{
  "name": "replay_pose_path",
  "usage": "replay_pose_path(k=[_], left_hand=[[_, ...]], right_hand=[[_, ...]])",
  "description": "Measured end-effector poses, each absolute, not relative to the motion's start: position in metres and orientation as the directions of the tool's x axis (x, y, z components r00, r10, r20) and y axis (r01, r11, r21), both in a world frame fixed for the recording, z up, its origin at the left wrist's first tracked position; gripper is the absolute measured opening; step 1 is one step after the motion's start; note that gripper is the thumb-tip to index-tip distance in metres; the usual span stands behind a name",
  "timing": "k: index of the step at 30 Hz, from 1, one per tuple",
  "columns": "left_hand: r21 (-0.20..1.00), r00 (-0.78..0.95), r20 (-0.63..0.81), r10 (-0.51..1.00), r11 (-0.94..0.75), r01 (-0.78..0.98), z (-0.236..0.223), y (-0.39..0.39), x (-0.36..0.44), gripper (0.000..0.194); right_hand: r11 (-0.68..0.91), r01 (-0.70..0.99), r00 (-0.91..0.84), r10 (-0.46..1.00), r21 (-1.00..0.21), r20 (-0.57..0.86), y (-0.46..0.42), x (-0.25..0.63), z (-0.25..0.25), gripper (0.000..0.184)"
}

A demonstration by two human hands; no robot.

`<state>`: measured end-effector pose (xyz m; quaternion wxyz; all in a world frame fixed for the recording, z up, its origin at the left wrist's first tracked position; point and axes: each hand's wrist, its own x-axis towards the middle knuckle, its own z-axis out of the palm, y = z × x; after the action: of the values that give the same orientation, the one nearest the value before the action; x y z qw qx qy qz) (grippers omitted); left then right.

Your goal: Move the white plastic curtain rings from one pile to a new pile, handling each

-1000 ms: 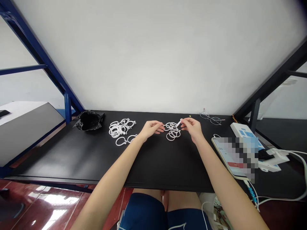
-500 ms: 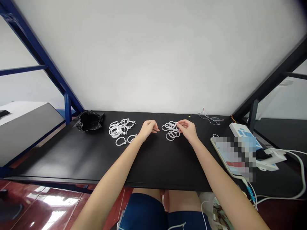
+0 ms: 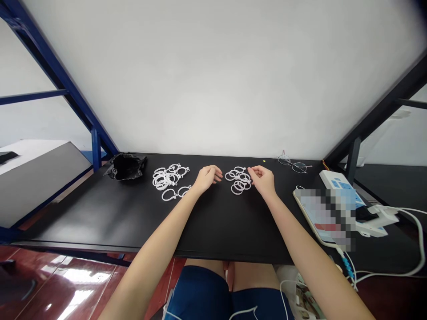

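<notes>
My left hand (image 3: 207, 178), fingers apart, is mid-frame. My right hand (image 3: 263, 178) is beside white rings (image 3: 238, 178); I can't tell its grip.

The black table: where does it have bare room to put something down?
Bare: the front left of the table, before the black bag and the left ring pile; also the front middle, between the forearms. Crowded: the right end, with phone, power strip and cables, and the right ring pile beside the right hand.
</notes>
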<state>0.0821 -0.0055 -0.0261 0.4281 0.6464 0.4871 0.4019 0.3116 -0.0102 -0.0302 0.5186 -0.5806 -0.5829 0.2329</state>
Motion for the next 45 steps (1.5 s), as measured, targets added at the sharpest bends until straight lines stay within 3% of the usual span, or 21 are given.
replay_pose_path(k=[2,4,6,8,12,16,21,31,33,35,38,41,45], left_hand=[[0.767,0.192,0.231,0.954,-0.299,0.568,-0.022,-0.011,0.079,0.028],[0.471,0.167,0.333,0.928,-0.317,0.823,-0.017,-0.016,0.074,0.027],[0.249,0.058,0.344,0.937,-0.15,0.957,-0.015,-0.018,0.065,0.035],[0.156,-0.128,0.281,0.951,0.086,0.984,-0.015,-0.015,0.051,0.051],[0.151,-0.403,0.108,0.909,0.386,0.91,-0.015,-0.003,0.013,0.066],[0.156,-0.422,-0.124,0.898,0.437,0.886,-0.013,0.004,-0.001,0.07],[0.14,-0.267,-0.116,0.957,0.282,0.949,-0.013,0.0,0.022,0.063],[0.255,-0.069,-0.208,0.976,0.123,0.959,0.012,-0.012,0.009,0.06],[0.232,-0.065,-0.136,0.989,0.095,0.968,0.016,-0.025,0.002,0.06],[0.239,0.062,0.004,0.998,-0.061,0.969,0.02,-0.047,-0.001,0.056],[0.119,0.387,0.062,0.92,-0.392,0.912,0.023,-0.087,0.001,0.05],[-0.036,0.408,0.014,0.913,-0.407,0.913,0.022,-0.116,0.008,0.035],[-0.031,0.413,-0.03,0.91,-0.414,0.91,0.014,-0.118,0.016,0.025]], right_hand=[[0.217,0.435,0.218,0.916,-0.874,0.337,-0.01,0.312,-0.03,0.032],[0.224,0.437,0.213,0.915,-0.871,0.342,-0.011,0.311,-0.03,0.031],[0.232,0.44,0.203,0.915,-0.867,0.348,-0.011,0.311,-0.029,0.03],[0.236,0.443,0.195,0.916,-0.865,0.35,-0.012,0.31,-0.028,0.029],[0.239,0.448,0.182,0.919,-0.862,0.349,-0.014,0.309,-0.027,0.027],[0.25,0.428,0.165,0.923,-0.869,0.347,-0.014,0.308,-0.027,0.029],[0.249,0.429,0.149,0.929,-0.869,0.34,-0.016,0.307,-0.027,0.029],[0.253,0.439,0.151,0.925,-0.862,0.349,-0.016,0.307,-0.025,0.029],[0.26,0.436,0.148,0.923,-0.862,0.354,-0.016,0.307,-0.025,0.027],[0.269,0.436,0.142,0.922,-0.859,0.361,-0.017,0.306,-0.024,0.026],[0.279,0.459,0.127,0.919,-0.843,0.374,-0.019,0.304,-0.022,0.028],[0.285,0.489,0.112,0.917,-0.824,0.384,-0.021,0.302,-0.021,0.03],[0.291,0.504,0.098,0.916,-0.813,0.389,-0.021,0.3,-0.023,0.03]])
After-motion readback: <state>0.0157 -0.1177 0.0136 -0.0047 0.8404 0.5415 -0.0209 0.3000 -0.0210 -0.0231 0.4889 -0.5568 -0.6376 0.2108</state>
